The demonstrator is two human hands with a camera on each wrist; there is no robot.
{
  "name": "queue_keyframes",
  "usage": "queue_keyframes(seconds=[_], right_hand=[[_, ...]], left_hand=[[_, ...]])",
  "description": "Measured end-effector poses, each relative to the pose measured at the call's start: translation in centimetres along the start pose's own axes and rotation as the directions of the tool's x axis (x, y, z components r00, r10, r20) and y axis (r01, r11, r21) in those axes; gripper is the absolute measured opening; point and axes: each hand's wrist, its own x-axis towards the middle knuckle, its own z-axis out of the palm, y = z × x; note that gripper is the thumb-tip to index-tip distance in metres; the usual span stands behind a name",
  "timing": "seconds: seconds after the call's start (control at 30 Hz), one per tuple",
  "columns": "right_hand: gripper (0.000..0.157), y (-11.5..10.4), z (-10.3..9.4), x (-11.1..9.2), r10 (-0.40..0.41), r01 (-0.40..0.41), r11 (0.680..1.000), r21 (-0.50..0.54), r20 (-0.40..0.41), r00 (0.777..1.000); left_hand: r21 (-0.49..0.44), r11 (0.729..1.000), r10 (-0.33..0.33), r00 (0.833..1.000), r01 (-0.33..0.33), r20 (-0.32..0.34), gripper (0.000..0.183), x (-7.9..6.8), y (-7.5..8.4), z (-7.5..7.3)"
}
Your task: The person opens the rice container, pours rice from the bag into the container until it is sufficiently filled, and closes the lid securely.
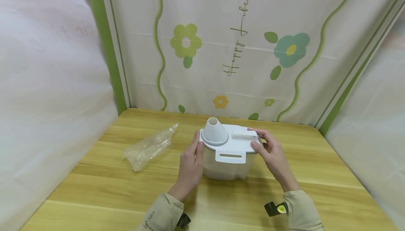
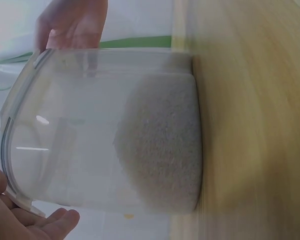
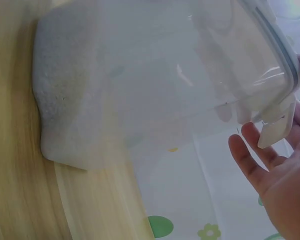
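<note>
A clear plastic storage container (image 1: 224,171) stands upright on the table, with small pale grains (image 2: 165,145) like rice heaped in its bottom. On top is a white lid (image 1: 235,143) with a cone-shaped white cup (image 1: 215,132) at its left end. The slotted front latch flap (image 1: 230,156) sticks outward. My left hand (image 1: 191,164) holds the lid's left end, its fingers around the edge in the left wrist view. At the opposite end, my right hand (image 1: 274,157) grips the lid's edge with thumb on top; its fingers lie around a side latch (image 3: 277,127).
A crumpled clear plastic bag (image 1: 150,148) lies on the wooden table (image 1: 104,192) left of the container. Flower-printed curtains (image 1: 209,79) close off the back and both sides. Dark straps (image 1: 275,209) show at both sleeve cuffs.
</note>
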Motion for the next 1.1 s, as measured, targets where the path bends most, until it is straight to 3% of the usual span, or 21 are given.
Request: queue_keyframes(seconds=[0.37,1.1], right_hand=[[0.031,0.0,0.5,0.1,-0.035,0.035,0.999,-0.040,-0.020,0.999],[0.036,0.3,1.0,-0.3,-0.012,0.012,1.000,0.021,-0.018,1.000]], left_hand=[[-0.013,1.000,-0.013,1.000,0.013,-0.016,0.045,0.2,0.0,0.0],[-0.025,0.999,-0.028,0.999,0.027,-0.037,0.043,0.2,0.1,-0.2]])
